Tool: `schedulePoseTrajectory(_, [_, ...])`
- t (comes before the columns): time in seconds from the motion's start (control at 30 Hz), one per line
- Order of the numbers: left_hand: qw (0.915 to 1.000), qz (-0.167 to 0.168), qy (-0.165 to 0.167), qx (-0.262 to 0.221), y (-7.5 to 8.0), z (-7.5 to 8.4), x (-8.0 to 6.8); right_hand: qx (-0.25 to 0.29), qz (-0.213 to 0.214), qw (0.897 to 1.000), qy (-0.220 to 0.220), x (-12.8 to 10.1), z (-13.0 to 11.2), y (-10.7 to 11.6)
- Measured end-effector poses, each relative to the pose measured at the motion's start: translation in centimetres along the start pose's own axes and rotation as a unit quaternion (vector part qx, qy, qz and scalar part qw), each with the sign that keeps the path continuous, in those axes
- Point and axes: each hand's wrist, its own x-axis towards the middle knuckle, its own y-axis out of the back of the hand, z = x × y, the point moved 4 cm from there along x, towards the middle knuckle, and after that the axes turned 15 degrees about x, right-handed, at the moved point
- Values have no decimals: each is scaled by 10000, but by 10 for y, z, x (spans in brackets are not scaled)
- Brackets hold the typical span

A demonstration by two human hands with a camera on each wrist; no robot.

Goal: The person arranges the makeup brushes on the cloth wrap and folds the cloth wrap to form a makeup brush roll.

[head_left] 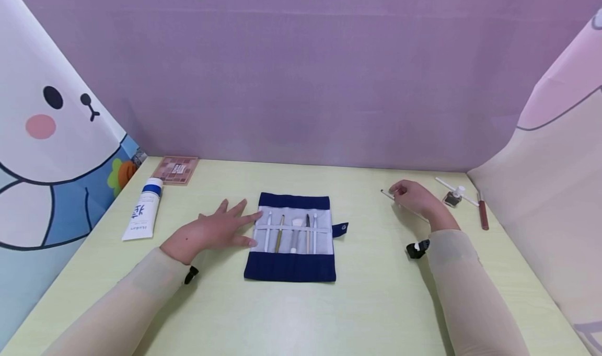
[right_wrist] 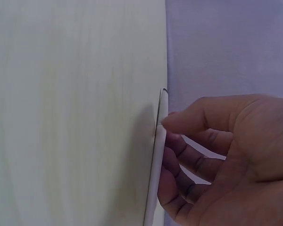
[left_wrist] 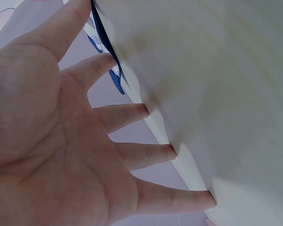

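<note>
A dark blue roll-up brush case (head_left: 291, 237) lies unrolled in the middle of the pale yellow-green table (head_left: 301, 314), with several slim brushes (head_left: 291, 233) tucked under its white band. My left hand (head_left: 213, 230) lies flat on the table with spread fingers (left_wrist: 132, 115), the fingertips at the case's left edge (left_wrist: 104, 42). My right hand (head_left: 414, 198) is at the right of the table, fingers curled round a thin white pencil-like stick (right_wrist: 156, 160) that lies on the table top; its dark tip (head_left: 384, 192) pokes out to the left.
A white tube with a blue band (head_left: 143, 209) and a pink eyeshadow palette (head_left: 176, 169) lie at the back left. At the back right are a small dark jar (head_left: 453, 198), a white stick (head_left: 447, 184) and a brown lip pencil (head_left: 482, 215). Fabric walls close three sides.
</note>
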Motion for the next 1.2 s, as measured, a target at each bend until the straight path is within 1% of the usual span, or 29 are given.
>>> schedulePoseTrajectory(0.27, [10000,1,8,15,-1,-2,3,-306,100,9995,-66,-1,-5,-2])
schedulePoseTrajectory(0.57, [10000,-7,31,5,-2,-3,5,-433,190,9986,-235,1,-5,-4])
schedulePoseTrajectory(0.67, [10000,-8,35,4,-3,-2,5,-477,159,9985,-229,2,-6,-6])
schedulePoseTrajectory(0.77, [10000,-9,39,7,-3,-3,5,-470,98,9988,-123,2,-11,-8])
schedulePoseTrajectory(0.87, [10000,-7,34,17,-4,-3,5,-278,26,9996,30,0,-20,-12])
schedulePoseTrajectory(1.0, [10000,-3,24,9,-4,-3,5,202,-29,9995,223,-1,-36,-18])
schedulePoseTrajectory(1.2, [10000,-12,26,0,-3,-3,4,923,-78,9945,482,2,-58,-29])
